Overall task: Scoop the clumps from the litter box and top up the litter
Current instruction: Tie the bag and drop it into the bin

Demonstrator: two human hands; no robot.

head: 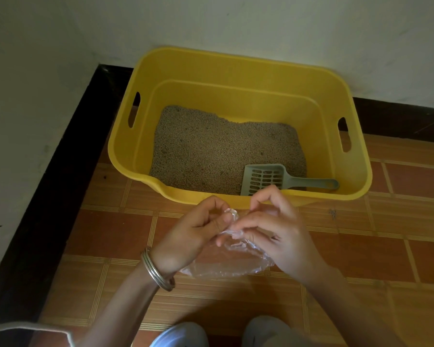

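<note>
Tiled floor in the corner, both hands pinching a clear plastic bag [226,261], left hand [198,229], right hand [276,231], while the scoop [268,179] lies beyond in the yellow litter box [140,159], handle pointing right, nearer the right hand

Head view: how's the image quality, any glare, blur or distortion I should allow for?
Head view: dim, soft daylight with dark corners; wide-angle bend curves the yellow litter box rim and skirting; the clear plastic bag, held by left hand and right hand, shows faint glints; the scoop and litter read fairly sharp.
</note>
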